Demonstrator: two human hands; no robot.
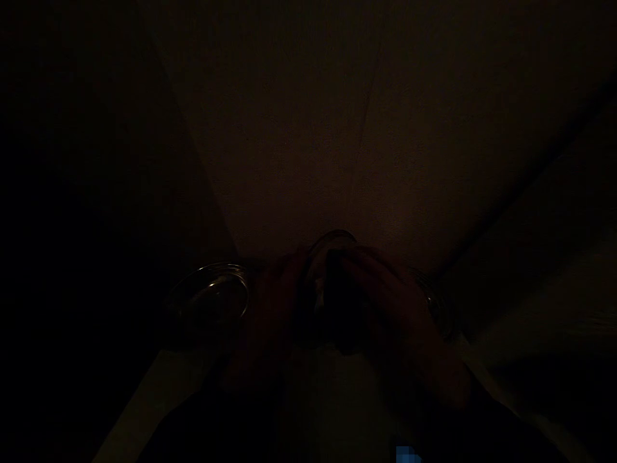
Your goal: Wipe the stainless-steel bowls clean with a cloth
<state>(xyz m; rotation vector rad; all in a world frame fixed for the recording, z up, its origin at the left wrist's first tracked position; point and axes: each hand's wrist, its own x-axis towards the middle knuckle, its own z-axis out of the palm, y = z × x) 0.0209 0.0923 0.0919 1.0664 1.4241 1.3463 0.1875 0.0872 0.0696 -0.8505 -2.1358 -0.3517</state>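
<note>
The view is very dark. My left hand and my right hand face each other near the middle. Between them is a dark shape whose kind I cannot make out. My right hand's fingers curve over its upper right side, apparently holding it. A thin curved rim, perhaps of a round dish, shows just behind the shape. My left hand's fingers are lost in shadow beside that rim, so their grip is hidden. Left of my left hand sits a shiny round bowl with a bright rim.
Another shiny curved rim shows partly behind my right wrist. A pale surface lies below the hands, and a plain brownish panel with a faint seam rises beyond them. Dark sleeves cover both forearms.
</note>
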